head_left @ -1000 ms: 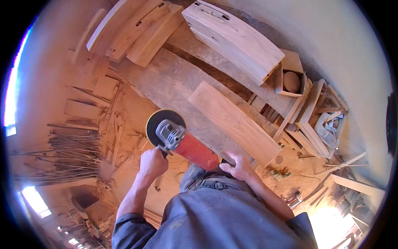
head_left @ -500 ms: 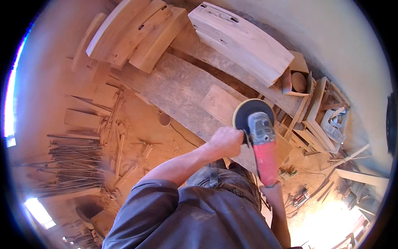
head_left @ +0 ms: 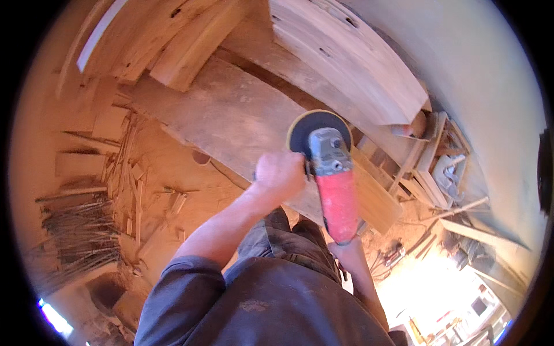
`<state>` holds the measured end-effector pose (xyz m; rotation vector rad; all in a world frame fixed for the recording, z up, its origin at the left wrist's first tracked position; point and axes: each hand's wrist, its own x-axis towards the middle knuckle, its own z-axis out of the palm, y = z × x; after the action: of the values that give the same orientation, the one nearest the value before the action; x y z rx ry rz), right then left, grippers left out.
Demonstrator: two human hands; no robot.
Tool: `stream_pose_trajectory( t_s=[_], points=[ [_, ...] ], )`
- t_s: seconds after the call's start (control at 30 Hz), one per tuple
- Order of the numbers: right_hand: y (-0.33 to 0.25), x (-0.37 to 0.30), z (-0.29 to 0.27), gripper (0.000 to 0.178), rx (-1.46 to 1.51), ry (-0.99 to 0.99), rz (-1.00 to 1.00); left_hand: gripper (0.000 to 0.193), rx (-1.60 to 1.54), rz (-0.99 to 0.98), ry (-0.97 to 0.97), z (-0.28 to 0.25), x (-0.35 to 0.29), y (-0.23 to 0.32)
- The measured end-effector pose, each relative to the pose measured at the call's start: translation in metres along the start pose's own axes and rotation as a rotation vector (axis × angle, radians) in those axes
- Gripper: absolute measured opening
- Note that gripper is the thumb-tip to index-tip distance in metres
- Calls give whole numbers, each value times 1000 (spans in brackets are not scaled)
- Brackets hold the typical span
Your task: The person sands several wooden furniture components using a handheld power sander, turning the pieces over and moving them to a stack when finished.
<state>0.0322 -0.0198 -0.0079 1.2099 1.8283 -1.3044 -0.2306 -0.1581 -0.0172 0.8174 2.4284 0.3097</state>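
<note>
Both my hands hold a red and grey angle grinder (head_left: 336, 196) with a round, black-faced sanding disc (head_left: 303, 138) edged in yellow. My left hand (head_left: 280, 175) is closed around its side handle, beside the grey head. Under the rear end of the red body, my right hand (head_left: 345, 249) grips the tool; most of its fingers are hidden. A pale wooden board (head_left: 375, 196) lies beneath the grinder on the dusty bench (head_left: 231, 115). The disc covers the board's far left end; whether it touches the wood I cannot tell.
Thick curved wooden pieces (head_left: 352, 63) stand along the bench's far side, more (head_left: 196, 43) at the far left. Wooden boxes (head_left: 430, 158) with odds and ends sit at the right. Thin rods (head_left: 81, 230) and offcuts (head_left: 135, 184) litter the dusty floor at left.
The grinder has moved leftward along the board, both hands with it, and its disc now covers the board's left end. My view has shifted as well.
</note>
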Motion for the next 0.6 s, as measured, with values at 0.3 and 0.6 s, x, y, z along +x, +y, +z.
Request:
stream_pose_trajectory(
  t_s=[0.3,0.6],
  points=[
    [35,-21,-3,43,166,-5,-36,18,136,14,-90,14,-9,39],
    [180,-81,-47,27,351,103,141,18,151,228,-216,99,-33,189]
  ],
)
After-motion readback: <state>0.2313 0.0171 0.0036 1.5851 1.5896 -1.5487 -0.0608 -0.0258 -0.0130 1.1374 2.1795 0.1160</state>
